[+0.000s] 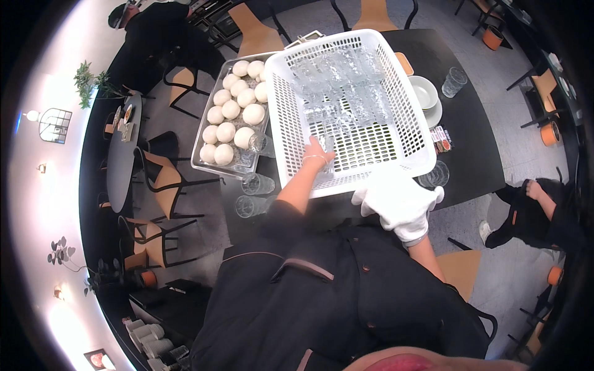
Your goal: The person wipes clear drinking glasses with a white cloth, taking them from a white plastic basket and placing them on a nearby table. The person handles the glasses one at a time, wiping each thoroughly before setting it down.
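Inside a white plastic basket [417, 143], my left hand [317, 155] grips a clear drinking glass [327, 157] near the basket's lower left corner. Several more clear glasses [343, 88] lie in rows on the basket's slotted floor. My right hand [401, 218] is in a white glove, with a white cloth [394, 190] about it at the basket's near edge; its fingers are largely hidden. Left of the basket, upright glasses [253, 204] stand on the dark table [468, 162]. Another glass [434, 175] is just right of the gloved hand.
A metal tray [199, 157] of round white dough-like balls adjoins the basket's left side. Stacked white plates [423, 95], a glass [454, 82] and printed cards [442, 140] are on its right. Chairs surround the table; one person [158, 41] is upper left, another [533, 208] at right.
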Demonstrator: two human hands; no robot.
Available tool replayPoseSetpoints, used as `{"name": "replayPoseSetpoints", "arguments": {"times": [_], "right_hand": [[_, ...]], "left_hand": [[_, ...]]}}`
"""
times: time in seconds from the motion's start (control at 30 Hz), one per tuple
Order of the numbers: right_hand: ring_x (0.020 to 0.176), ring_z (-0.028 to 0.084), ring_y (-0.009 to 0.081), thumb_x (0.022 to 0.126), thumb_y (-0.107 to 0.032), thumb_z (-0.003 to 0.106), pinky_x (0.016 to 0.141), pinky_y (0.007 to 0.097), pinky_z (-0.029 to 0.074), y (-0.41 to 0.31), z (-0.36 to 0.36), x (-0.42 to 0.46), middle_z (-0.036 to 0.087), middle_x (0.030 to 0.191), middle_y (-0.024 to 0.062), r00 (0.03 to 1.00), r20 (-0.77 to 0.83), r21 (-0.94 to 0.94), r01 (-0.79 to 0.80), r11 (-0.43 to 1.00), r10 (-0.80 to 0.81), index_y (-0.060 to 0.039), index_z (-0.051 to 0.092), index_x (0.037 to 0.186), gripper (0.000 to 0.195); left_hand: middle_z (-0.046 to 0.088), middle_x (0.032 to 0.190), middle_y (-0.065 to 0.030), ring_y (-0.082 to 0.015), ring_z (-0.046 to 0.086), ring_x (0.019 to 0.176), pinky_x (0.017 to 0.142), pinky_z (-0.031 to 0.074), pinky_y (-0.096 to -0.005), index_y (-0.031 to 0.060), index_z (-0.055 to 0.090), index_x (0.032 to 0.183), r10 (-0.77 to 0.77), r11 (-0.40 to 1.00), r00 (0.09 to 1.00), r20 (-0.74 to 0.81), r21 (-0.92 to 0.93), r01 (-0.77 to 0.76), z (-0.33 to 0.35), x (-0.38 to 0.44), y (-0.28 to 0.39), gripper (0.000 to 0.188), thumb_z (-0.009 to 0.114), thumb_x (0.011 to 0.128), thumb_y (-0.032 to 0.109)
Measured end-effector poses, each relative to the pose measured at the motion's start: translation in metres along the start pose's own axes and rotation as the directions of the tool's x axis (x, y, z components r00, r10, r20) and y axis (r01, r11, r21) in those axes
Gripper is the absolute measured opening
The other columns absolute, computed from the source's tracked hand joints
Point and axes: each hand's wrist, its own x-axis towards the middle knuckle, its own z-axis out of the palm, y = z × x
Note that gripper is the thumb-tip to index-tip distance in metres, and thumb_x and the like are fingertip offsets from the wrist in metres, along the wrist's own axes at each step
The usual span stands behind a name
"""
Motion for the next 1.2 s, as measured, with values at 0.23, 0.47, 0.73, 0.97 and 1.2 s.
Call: {"name": "replayPoseSetpoints", "arguments": {"times": [0.23,0.47,0.73,0.97,1.2], "right_hand": [[0.079,0.057,0.0235,0.081,-0.024,0.051,0.067,0.0333,0.046,-0.028,0.006,0.032,0.06,0.083,0.0076,0.941,0.254,-0.661,0.336,0.671,-0.222,0.0,0.06,0.091,0.027],[0.093,0.054,0.0249,0.088,-0.033,0.047,0.083,0.0339,0.043,0.035,0.031,0.044,0.055,0.1,0.0101,0.991,-0.067,-0.595,0.055,0.802,-0.117,-0.006,0.053,0.104,0.032],[0.092,0.056,0.0219,0.086,-0.023,0.047,0.081,0.0393,0.042,-0.049,0.069,0.062,0.059,0.101,0.0068,0.949,0.285,-0.924,0.309,0.225,-0.136,-0.0106,0.058,0.103,0.024],[0.102,0.054,0.0215,0.079,-0.023,0.06,0.09,0.0348,0.038,-0.074,0.093,0.055,0.058,0.11,0.0066,0.927,0.202,-0.715,0.359,0.599,-0.315,-0.0094,0.055,0.113,0.037],[0.116,0.046,0.0227,0.083,-0.041,0.054,0.098,0.0386,0.036,-0.046,0.065,0.037,0.047,0.128,0.009,0.954,0.178,0.709,-0.294,0.641,0.241,-0.0071,0.04,0.129,0.059]], "left_hand": [[0.051,0.116,-0.0221,-0.0269,0.058,0.099,0.074,0.051,-0.0427,-0.0102,0.033,0.126,0.126,0.865,0.886,0.447,-0.487,0.123,-0.084,-0.052,0.026,0.081,0.061,0.074,0.045],[0.046,0.116,-0.0347,-0.0426,0.05,0.103,0.093,0.039,-0.0415,-0.0114,0.031,0.13,0.547,0.805,0.836,-0.038,-0.249,-0.538,-0.08,-0.141,0.067,0.061,0.044,0.088,0.031],[0.054,0.115,-0.0101,-0.0195,0.052,0.107,0.092,0.042,-0.0295,-0.0003,0.044,0.123,0.365,0.183,0.927,0.089,-0.983,0.022,-0.038,-0.168,-0.021,0.042,0.043,0.081,-0.006],[0.054,0.115,-0.0109,-0.0187,0.051,0.109,0.09,0.042,-0.0289,-0.0011,0.046,0.118,0.575,0.369,0.817,-0.04,-0.879,-0.303,-0.012,-0.172,0.01,0.037,0.046,0.082,-0.003],[0.054,0.113,-0.0123,-0.0198,0.052,0.107,0.089,0.043,-0.0295,-0.0018,0.048,0.114,0.624,0.259,0.771,-0.126,-0.897,-0.357,-0.055,-0.184,0.009,0.035,0.047,0.08,-0.003]]}}
